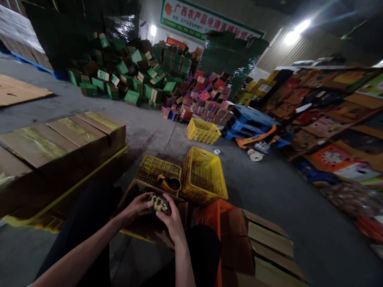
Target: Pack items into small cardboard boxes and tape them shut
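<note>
Both hands hold one small yellow-and-dark bundle (pixel 159 204) in shiny clear wrap; its exact kind cannot be made out. My left hand (pixel 139 208) grips its left end with bent fingers. On the other end are the thumb and fingers of my right hand (pixel 171 217). Below them, between my knees, stands an open cardboard box (pixel 167 235) with a dark inside. Just beyond its far flap, an orange object with a round dark opening (pixel 169 184) lies on a yellow crate (pixel 152 167).
An open yellow crate (pixel 206 175) stands ahead, another yellow crate (pixel 203 130) farther off. Taped cartons (pixel 56 139) are at left; an orange crate (pixel 211 215) and more cartons (pixel 269 243) at right. Blue pallets (pixel 251 115), a pallet jack (pixel 259 139) and heaped green boxes (pixel 131 97) lie beyond.
</note>
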